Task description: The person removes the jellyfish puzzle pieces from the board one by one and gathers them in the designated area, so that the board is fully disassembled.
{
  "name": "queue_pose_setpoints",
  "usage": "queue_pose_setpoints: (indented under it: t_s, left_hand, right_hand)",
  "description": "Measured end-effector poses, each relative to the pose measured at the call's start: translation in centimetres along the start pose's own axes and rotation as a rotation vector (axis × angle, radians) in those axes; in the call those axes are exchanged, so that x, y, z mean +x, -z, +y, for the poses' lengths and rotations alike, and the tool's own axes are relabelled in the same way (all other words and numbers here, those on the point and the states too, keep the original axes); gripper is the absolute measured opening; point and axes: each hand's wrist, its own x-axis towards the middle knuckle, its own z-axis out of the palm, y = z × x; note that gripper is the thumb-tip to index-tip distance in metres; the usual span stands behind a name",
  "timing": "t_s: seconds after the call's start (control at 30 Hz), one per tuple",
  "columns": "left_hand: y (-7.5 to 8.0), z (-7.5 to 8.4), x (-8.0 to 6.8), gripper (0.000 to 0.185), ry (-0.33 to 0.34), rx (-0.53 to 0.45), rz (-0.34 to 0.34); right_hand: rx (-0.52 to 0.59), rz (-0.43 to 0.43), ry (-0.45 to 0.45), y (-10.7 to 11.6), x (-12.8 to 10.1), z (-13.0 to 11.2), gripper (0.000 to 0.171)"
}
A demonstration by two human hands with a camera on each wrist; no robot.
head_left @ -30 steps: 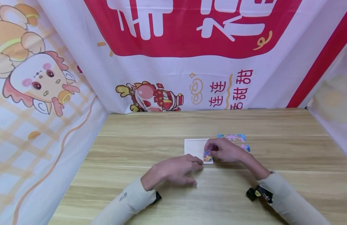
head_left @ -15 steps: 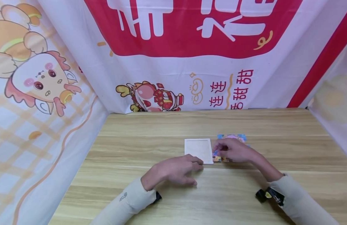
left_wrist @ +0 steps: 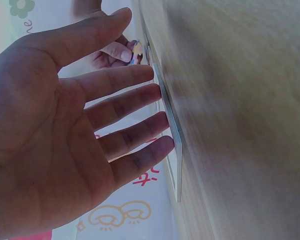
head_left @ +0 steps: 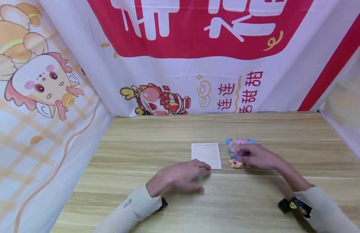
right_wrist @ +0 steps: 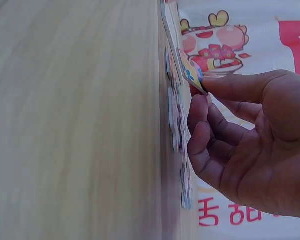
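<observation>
Between thumb and fingertips my right hand [head_left: 260,157] pinches a colourful jigsaw piece [right_wrist: 192,72], held tilted just above the table in the right wrist view. Under and around that hand lie several other jigsaw pieces [head_left: 240,141] in pink, blue and yellow, partly hidden by it. A square white puzzle tray [head_left: 205,155] with a raised rim lies flat to their left, with nothing in its visible part. My left hand [head_left: 184,174] has its fingers extended, and the fingertips [left_wrist: 165,142] rest at the tray's near edge.
The wooden table [head_left: 145,136] reaches back to a white and red printed cloth [head_left: 174,74]. Another printed cloth [head_left: 51,136] hangs along the left side. A dark wrist camera [head_left: 296,205] sits at my right cuff.
My right hand has moved right with the jigsaw piece, from over the tray to above the loose pieces. More of the tray shows. The left hand stays put.
</observation>
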Motion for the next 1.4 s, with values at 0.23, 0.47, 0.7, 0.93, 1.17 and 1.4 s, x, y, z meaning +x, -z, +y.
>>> queue_pose_setpoints:
  t_s: [0.23, 0.47, 0.7, 0.93, 1.17, 1.4]
  left_hand:
    - [0.1, 0.0, 0.1, 0.062, -0.001, -0.003, -0.004]
    - [0.1, -0.1, 0.1, 0.061, -0.004, -0.009, -0.003]
    - [0.1, -0.1, 0.0, 0.061, -0.006, -0.013, -0.001]
    - [0.2, -0.1, 0.0, 0.061, -0.009, -0.012, -0.002]
    - [0.2, 0.0, 0.0, 0.061, -0.007, -0.013, -0.005]
    - [0.1, -0.1, 0.1, 0.060, -0.008, -0.009, -0.002]
  right_hand:
    - [-0.056, 0.042, -0.016, 0.9, -1.2, 1.1, 0.015]
    - [-0.060, 0.058, -0.031, 1.8, -2.3, 1.9, 0.017]
    - [-0.076, 0.053, -0.013, 2.5, -3.1, 2.9, 0.015]
    - [-0.063, 0.059, -0.060, 3.1, -3.8, 3.6, 0.016]
    - [-0.060, 0.061, -0.094, 3.2, -4.2, 4.2, 0.015]
    - [-0.090, 0.079, -0.104, 3.2, -4.0, 4.3, 0.014]
